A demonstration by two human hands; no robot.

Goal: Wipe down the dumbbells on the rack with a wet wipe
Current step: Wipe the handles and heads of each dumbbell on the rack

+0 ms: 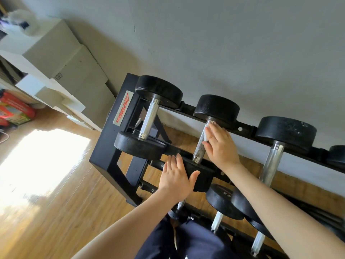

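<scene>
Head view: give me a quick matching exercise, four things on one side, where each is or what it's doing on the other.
Things:
1. left hand
2. right hand
3. wet wipe
4. rack label

Places or states:
A. pressed on the middle dumbbell's handle
B. flat on the middle dumbbell's near head
C. red lettering, on the rack's end frame
D. white, under the fingers on the handle

Pairs: 1-B, 2-A, 3-D, 4-C

Black iron, silver grips, honey-brown floor

Black rack bears a white label with red lettering; dumbbell heads black, knurled handles silver.
</scene>
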